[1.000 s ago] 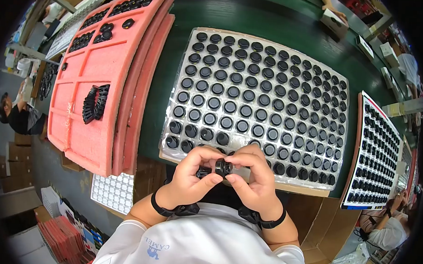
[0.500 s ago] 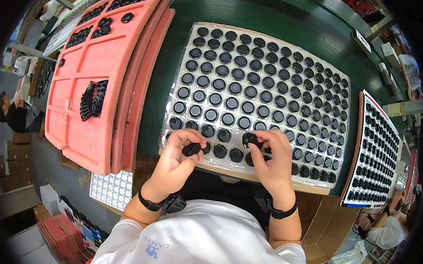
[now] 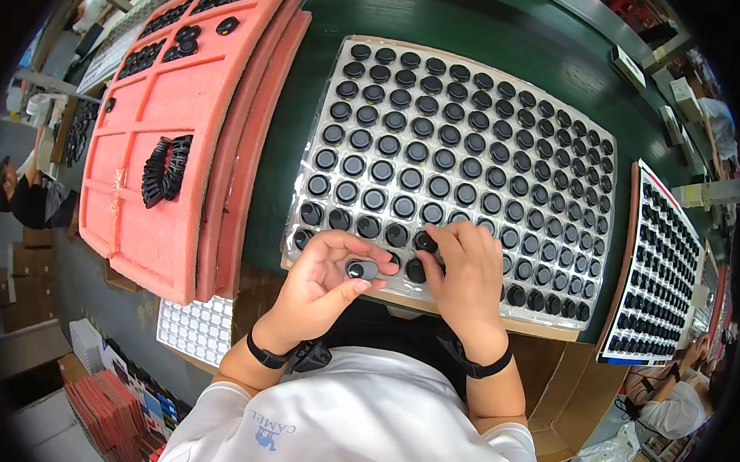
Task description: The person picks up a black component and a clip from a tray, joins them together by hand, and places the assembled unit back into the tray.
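Down at the near edge of the clear blister tray (image 3: 540, 317) on the green table (image 3: 309, 104), the left hand (image 3: 322, 283) pinched a small black round cap (image 3: 360, 269) between thumb and fingers. Beside it, the right hand (image 3: 467, 272) lay palm-down, fingertips (image 3: 436, 238) pressing on caps seated in the tray's front rows. Off to the left sat a pink foam tray (image 3: 144, 114) holding a stack of black rings (image 3: 166, 168).

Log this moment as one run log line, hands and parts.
left hand: holds black round part | right hand: fingertips on part in clear blister tray, near row | pink foam tray: left
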The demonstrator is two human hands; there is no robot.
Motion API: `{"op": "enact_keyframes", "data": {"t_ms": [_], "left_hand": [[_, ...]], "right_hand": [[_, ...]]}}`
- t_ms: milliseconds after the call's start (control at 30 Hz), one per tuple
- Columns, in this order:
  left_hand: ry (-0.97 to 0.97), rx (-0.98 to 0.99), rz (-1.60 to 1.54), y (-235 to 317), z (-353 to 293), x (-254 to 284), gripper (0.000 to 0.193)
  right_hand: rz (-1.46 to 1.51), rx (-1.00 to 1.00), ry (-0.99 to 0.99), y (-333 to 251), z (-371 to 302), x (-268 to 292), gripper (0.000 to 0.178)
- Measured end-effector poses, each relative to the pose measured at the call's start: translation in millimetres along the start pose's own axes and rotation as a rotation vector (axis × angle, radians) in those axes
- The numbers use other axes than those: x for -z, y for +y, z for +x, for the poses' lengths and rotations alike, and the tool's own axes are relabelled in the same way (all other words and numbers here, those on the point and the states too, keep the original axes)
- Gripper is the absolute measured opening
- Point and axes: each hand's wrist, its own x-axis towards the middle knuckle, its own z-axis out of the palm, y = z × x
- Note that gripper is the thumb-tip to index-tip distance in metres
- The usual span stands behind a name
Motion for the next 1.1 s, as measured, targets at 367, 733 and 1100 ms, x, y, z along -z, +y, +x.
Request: {"op": "enact_keyframes", "data": {"t_ms": [367, 733, 1100], "left_hand": [[-0.116, -0.001, -0.006, -8.6, -0.2, -9.4, 0.053], [-0.096, 0.063, 0.046, -6.5, -1.2, -3.7, 0.033], [-0.057, 0.034, 0.149, -2.7, -3.0, -0.6, 0.02]], "right_hand": [[0.465, 0.3, -0.057, -23.0, -4.5, 17.0, 0.034], [0.272, 0.055, 0.027, 8.7, -13.2, 30.6, 0.033], [0.054, -0.02, -0.031, 18.8, -9.3, 21.7, 0.031]]}}
